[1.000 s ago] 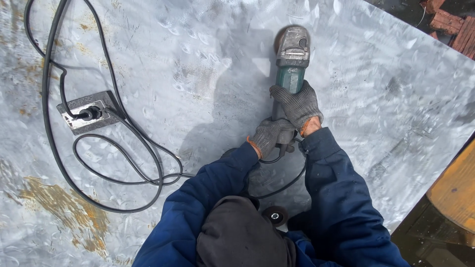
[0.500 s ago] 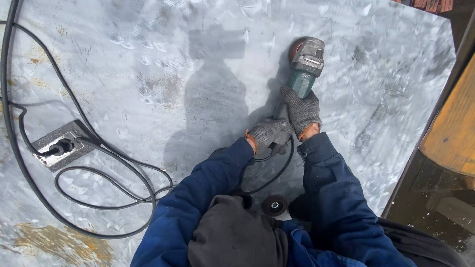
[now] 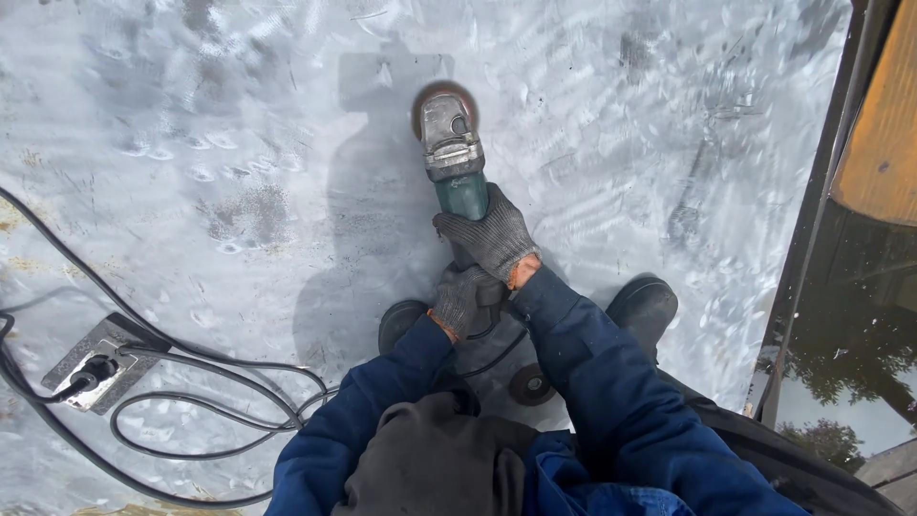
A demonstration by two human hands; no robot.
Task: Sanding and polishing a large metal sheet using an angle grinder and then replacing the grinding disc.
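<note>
Kickback could wrench the angle grinder (image 3: 457,162) loose if its disc snags the metal sheet (image 3: 239,143), though right hand (image 3: 489,237) and left hand (image 3: 464,298) fingers wrap its body tightly.

angle grinder (image 3: 457,162): green body, grey metal head, rust-brown disc | gloves, left grip (image 3: 465,298) and right grip (image 3: 492,236): dark grey knit, orange cuffs | sleeves (image 3: 611,382): navy blue | metal sheet (image 3: 239,143) under grips: silver-grey, swirled scuff pattern | cable (image 3: 191,401), left of grips: black
</note>
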